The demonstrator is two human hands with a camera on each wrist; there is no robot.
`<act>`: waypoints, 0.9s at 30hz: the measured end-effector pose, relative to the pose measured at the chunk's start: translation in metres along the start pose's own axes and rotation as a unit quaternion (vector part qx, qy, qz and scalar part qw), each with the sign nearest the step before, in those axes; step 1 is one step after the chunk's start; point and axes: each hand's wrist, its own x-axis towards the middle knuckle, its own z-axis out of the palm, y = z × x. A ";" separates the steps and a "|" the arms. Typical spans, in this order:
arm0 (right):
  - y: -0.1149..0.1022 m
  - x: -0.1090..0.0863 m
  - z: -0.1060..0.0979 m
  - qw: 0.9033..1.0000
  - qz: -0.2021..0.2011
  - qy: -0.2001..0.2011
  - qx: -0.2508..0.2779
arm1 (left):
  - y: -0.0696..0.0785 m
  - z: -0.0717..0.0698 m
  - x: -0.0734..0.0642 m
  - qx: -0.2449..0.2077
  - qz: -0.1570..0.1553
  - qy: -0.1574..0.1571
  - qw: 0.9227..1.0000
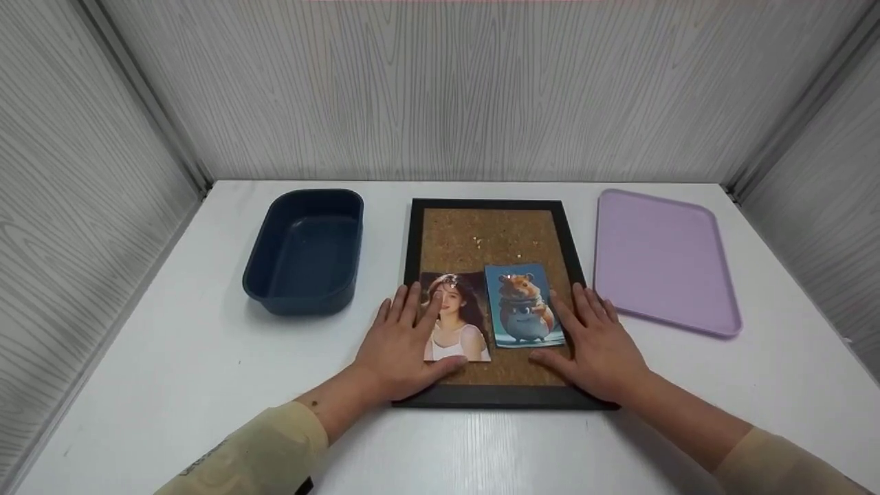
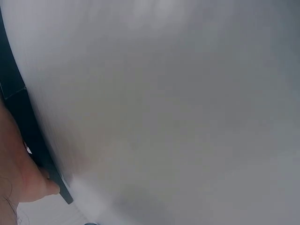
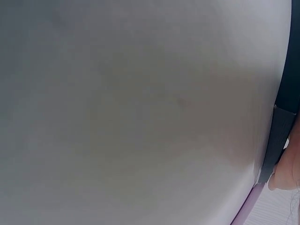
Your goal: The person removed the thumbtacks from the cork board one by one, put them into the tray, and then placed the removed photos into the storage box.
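A cork board with a black frame (image 1: 505, 397) lies flat on the white table. Two pictures are on its lower half: a portrait photo (image 1: 455, 323) of a person in a white top, and a blue hamster picture (image 1: 519, 309) to its right. My left hand (image 1: 402, 350) rests with spread, straight fingers over the board's left edge and partly covers the portrait photo. Over the right edge lies my right hand (image 1: 601, 350), its fingers also straight, one fingertip at the hamster picture's side. In both wrist views the black frame (image 2: 33, 126) shows beside a hand.
A dark blue rectangular bin (image 1: 302, 254) stands at the left of the board. To the right lies a purple tray (image 1: 663, 261). Grey wood-grain panels (image 1: 467, 89) enclose the table at the back and both sides.
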 end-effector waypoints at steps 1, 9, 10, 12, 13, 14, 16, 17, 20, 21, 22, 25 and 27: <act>0.000 -0.001 0.000 1.000 0.000 0.000 0.000 | 0.000 0.000 -0.001 0.000 0.001 0.001 1.000; -0.003 -0.007 0.000 1.000 -0.003 -0.001 -0.001 | 0.002 0.002 -0.005 0.003 0.003 0.000 1.000; -0.004 -0.008 -0.001 1.000 -0.003 -0.001 0.000 | 0.002 0.002 -0.005 0.005 0.004 0.002 1.000; -0.004 -0.009 -0.001 1.000 -0.003 0.000 0.000 | 0.003 0.002 -0.007 0.006 0.005 0.003 1.000; -0.004 -0.010 -0.001 1.000 -0.003 0.000 0.001 | 0.004 0.001 -0.007 0.006 0.005 0.003 1.000; -0.005 -0.010 -0.002 1.000 -0.004 0.000 0.001 | 0.004 0.000 -0.008 0.004 0.006 0.003 1.000; -0.005 -0.011 -0.003 1.000 -0.003 0.000 0.000 | 0.005 -0.001 -0.009 0.002 0.007 0.002 1.000; -0.005 -0.011 -0.003 1.000 -0.003 0.000 0.001 | 0.005 -0.002 -0.009 0.001 0.008 0.001 1.000; -0.007 -0.011 -0.004 1.000 -0.003 0.000 0.002 | 0.005 -0.003 -0.010 0.000 0.008 0.001 1.000; -0.007 -0.011 -0.005 1.000 -0.004 0.000 0.003 | 0.005 -0.004 -0.010 0.000 0.008 0.001 1.000; -0.007 -0.011 -0.006 1.000 -0.004 0.000 0.004 | 0.005 -0.005 -0.010 0.001 0.008 0.000 1.000; -0.008 -0.011 -0.008 1.000 -0.003 -0.001 0.006 | 0.005 -0.007 -0.010 0.000 0.007 -0.003 1.000; -0.008 -0.011 -0.009 1.000 -0.003 -0.003 0.006 | 0.005 -0.008 -0.009 -0.001 0.007 -0.006 1.000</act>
